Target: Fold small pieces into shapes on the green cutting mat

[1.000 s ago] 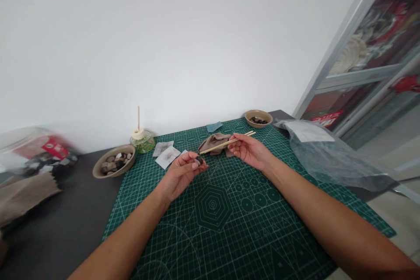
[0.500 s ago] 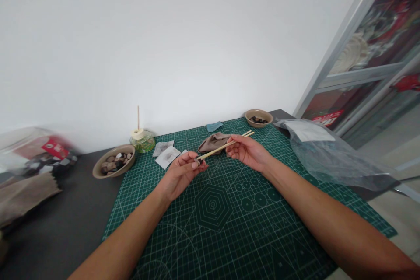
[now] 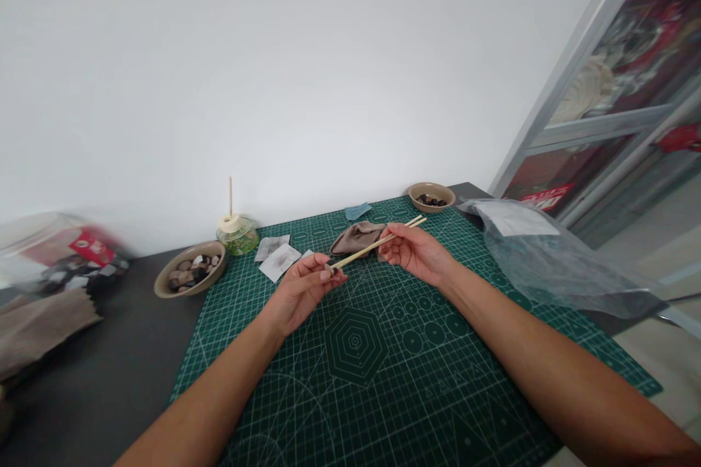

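Note:
My right hand (image 3: pixel 413 252) is closed around a pair of thin pale wooden chopsticks (image 3: pixel 364 252), which slant from upper right to lower left. Their lower tips reach a small dark piece (image 3: pixel 331 269) pinched between the thumb and fingers of my left hand (image 3: pixel 304 293). Fingers partly cover that piece, so its kind is unclear. Both hands are above a green cutting mat (image 3: pixel 383 416). Just behind the chopsticks lies a crumpled brown cloth (image 3: pixel 353 239).
At left stands a tan bowl (image 3: pixel 164 292) of dark and brown pieces; another bowl (image 3: pixel 432 208) with black pieces is at back right. A glass jar (image 3: pixel 238 241) with an upright stick, smudged white papers (image 3: pixel 278 263), a blue scrap (image 3: pixel 358 211) and a clear plastic bag (image 3: pixel 558 270) surround the mat.
The upper ends of the chopsticks have shifted very slightly to the right and down. Both hands keep nearly the same place and hold.

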A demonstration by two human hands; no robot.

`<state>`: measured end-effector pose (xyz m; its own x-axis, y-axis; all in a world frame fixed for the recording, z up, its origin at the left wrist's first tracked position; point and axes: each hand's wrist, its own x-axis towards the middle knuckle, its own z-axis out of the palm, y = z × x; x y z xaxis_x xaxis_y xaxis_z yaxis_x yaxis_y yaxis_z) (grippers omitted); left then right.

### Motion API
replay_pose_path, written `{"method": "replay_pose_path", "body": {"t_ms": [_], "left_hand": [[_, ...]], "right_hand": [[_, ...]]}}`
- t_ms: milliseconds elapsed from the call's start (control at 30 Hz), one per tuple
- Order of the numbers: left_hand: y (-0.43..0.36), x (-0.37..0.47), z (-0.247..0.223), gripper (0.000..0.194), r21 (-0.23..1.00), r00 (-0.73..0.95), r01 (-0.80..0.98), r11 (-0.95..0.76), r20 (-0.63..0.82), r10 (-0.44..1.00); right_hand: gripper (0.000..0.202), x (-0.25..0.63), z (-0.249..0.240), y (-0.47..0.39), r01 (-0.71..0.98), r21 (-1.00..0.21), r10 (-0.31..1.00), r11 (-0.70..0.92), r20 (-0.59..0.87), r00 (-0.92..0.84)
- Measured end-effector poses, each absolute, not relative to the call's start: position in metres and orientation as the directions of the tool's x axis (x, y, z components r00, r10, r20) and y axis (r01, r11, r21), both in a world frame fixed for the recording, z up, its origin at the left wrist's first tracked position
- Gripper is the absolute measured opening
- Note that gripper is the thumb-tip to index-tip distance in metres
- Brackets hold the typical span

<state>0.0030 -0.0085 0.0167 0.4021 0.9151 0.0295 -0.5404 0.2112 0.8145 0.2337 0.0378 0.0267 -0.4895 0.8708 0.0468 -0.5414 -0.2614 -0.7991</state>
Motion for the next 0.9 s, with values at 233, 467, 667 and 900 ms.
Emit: {"method": "replay_pose_path", "body": {"t_ms": [233,467,667,900], "left_hand": [[-0.0091,0.0044,0.0182,0.020,0.822,0.410,-0.530,0.211,0.030,0.912],[-0.0099,0.0038,0.0182,0.020,0.815,0.411,-0.534,0.225,0.018,0.911],[-0.0099,0.0040,0.0193,0.019,0.820,0.416,-0.529,0.219,0.026,0.909],[-0.0101,0.0039,0.0189,0.018,0.816,0.417,-0.536,0.217,0.031,0.909]], "right_hand": [[0.019,0.2336,0.0265,0.0371,-0.538,-0.800,0.871,-0.266,0.040,-0.490],[0.019,0.2325,0.0271,0.0367,-0.520,-0.814,0.870,-0.259,0.038,-0.492],[0.018,0.2323,0.0278,0.0358,-0.529,-0.809,0.884,-0.255,0.027,-0.467],[0.017,0.2350,0.0273,0.0394,-0.542,-0.798,0.887,-0.265,0.019,-0.462]]}}
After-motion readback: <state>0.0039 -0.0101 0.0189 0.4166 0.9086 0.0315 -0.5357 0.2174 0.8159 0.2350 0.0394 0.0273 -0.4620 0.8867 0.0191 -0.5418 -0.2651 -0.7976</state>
